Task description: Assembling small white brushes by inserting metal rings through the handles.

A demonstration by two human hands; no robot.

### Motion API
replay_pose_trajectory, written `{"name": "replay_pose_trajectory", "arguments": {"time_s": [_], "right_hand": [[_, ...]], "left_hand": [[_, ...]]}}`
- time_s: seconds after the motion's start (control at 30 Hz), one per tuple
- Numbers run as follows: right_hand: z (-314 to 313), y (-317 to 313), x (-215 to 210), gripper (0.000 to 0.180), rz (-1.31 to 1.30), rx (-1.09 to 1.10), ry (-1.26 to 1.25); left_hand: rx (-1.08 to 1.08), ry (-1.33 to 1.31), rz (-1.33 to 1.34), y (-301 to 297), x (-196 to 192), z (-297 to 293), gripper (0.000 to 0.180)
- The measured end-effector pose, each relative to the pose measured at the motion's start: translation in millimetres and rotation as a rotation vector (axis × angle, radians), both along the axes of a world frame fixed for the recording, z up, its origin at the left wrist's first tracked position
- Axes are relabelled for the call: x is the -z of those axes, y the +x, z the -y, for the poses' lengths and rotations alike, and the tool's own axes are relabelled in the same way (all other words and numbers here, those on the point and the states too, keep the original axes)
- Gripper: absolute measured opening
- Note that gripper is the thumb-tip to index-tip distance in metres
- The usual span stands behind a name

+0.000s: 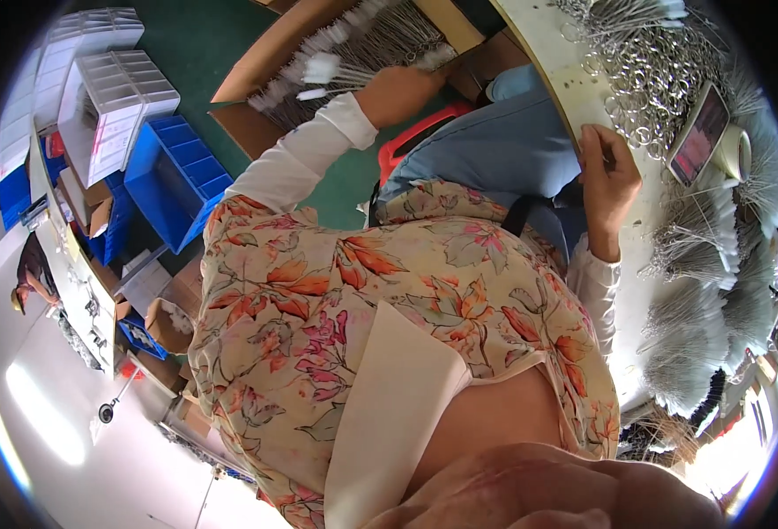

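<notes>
My left hand (398, 95) is closed over the open carton at the top of the view. From its fist a small bunch of wire-stemmed brushes (322, 69) with white bristle heads points to the left. Below them, many more such brushes (398, 35) lie packed in the carton (252, 53). At the edge of the pale table (574, 84) is my right hand (609, 181), its fingers curled together near the rim. What they pinch, if anything, is hidden. Beside that hand, a heap of looped wire ends (649, 101) lies on the table.
A phone (700, 134) leans against a pale roll (733, 154) on the table. Bundles of wire brushes (688, 326) line its right side. A red stool (420, 132) shows by my legs. Blue (177, 181) and white (115, 106) plastic bins stand at left. Another person (36, 273) is far left.
</notes>
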State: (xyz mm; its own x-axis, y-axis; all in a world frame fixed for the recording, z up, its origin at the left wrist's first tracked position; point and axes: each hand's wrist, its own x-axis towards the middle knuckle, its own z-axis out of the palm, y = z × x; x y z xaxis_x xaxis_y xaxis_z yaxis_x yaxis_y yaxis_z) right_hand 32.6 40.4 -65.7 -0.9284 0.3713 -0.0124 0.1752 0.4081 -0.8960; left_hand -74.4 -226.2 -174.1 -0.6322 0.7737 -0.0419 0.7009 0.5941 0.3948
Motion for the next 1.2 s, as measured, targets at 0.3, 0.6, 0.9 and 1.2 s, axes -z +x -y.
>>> {"name": "replay_pose_trajectory", "arguments": {"time_s": [0.3, 0.6, 0.9, 1.2], "right_hand": [[-37.3, 34.6, -6.2, 0.009, -0.104, 0.028, 0.100], [-30.1, 26.2, -1.4, 0.009, -0.086, 0.000, 0.162], [-21.1, 16.6, 2.9, 0.007, -0.172, -0.178, 0.056], [-57.8, 81.8, -54.7, 0.015, 0.061, -0.357, -0.509]], "left_hand": [[0.124, -0.674, 0.284, 12.6, 177.0, 111.8, 0.025], [-0.501, -0.196, 0.419, 76.2, 214.5, 124.5, 0.025], [-0.882, 0.307, 0.357, 66.4, 134.2, 98.5, 0.024], [-0.477, 1.001, -0.107, -124.5, -176.0, -67.9, 0.019]]}}
